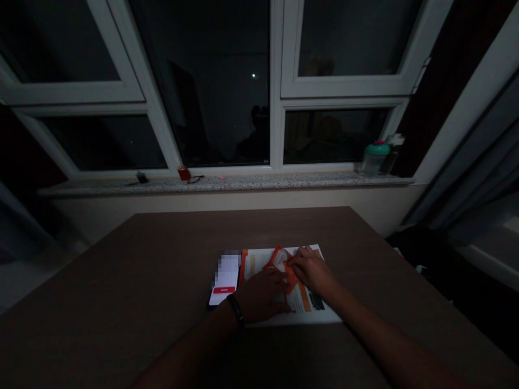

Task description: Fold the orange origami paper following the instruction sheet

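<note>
A printed white-and-orange sheet or booklet (255, 262) lies flat on the brown table (170, 270). On it rests an orange-red piece, apparently folded paper (292, 281), with a pale patch near its top. My left hand (261, 294), wearing a dark wristband (235, 309), lies over the sheet's left part with fingers stretched and apart, touching the orange piece. My right hand (314, 272) bends its fingers onto the piece's right side, seemingly pinching its edge; the fingertips are dim. Beside the sheet, to the left, is a phone (226, 275) with a lit screen.
Behind the table runs a speckled stone windowsill (243, 182) under dark windows. A small red item (184, 173) and a dark item (141, 177) sit on it. A teal-lidded bottle (375, 158) stands at its right end. Curtains (466, 151) hang at the right.
</note>
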`<control>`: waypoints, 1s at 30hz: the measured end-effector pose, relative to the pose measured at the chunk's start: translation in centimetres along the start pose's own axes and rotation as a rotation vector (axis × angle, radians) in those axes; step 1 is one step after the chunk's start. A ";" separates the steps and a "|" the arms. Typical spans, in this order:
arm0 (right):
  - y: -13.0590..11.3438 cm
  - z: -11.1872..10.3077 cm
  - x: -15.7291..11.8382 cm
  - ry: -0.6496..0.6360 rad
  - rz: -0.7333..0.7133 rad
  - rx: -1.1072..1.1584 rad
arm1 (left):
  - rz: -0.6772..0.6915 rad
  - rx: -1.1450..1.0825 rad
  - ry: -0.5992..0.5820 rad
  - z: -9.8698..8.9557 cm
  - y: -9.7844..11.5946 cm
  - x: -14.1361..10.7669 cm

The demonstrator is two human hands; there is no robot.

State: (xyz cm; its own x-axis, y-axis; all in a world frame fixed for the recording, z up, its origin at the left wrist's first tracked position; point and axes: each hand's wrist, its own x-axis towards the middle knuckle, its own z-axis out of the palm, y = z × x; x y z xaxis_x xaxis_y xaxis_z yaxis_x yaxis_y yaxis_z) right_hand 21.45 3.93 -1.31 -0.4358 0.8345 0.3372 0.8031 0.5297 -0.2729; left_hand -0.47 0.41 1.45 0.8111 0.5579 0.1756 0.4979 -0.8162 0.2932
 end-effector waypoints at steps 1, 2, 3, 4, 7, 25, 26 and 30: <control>0.0 0.1 0.0 0.001 -0.006 0.013 | 0.002 0.000 0.000 -0.1 0.0 0.0; 0.0 0.1 -0.1 -0.002 -0.019 0.025 | 0.002 0.001 -0.006 -0.1 0.0 0.1; 0.0 0.1 -0.2 -0.007 -0.035 0.032 | -0.001 0.005 -0.017 -0.2 0.1 0.2; -0.1 0.1 -0.4 -0.017 -0.053 0.034 | -0.004 0.011 -0.028 -0.2 0.1 0.2; -0.3 -0.2 -0.8 -0.032 -0.090 0.030 | -0.020 0.044 -0.028 0.0 0.2 0.4; 0.4 -0.1 -0.2 -0.022 -0.095 -0.035 | 0.011 0.045 -0.017 -0.2 0.3 0.2; 0.5 -0.1 -0.2 -0.024 -0.096 -0.036 | 0.022 0.051 -0.022 -0.2 0.3 0.3; 0.7 -0.1 -0.2 -0.030 -0.096 -0.023 | 0.024 0.075 -0.021 -0.2 0.2 0.3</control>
State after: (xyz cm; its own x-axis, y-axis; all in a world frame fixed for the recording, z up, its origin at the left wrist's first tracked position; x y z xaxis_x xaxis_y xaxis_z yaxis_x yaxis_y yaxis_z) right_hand 22.13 4.11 -1.51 -0.5231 0.7845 0.3332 0.7662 0.6040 -0.2194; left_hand -0.20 0.39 1.76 0.8289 0.5355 0.1617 0.4993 -0.8386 0.2179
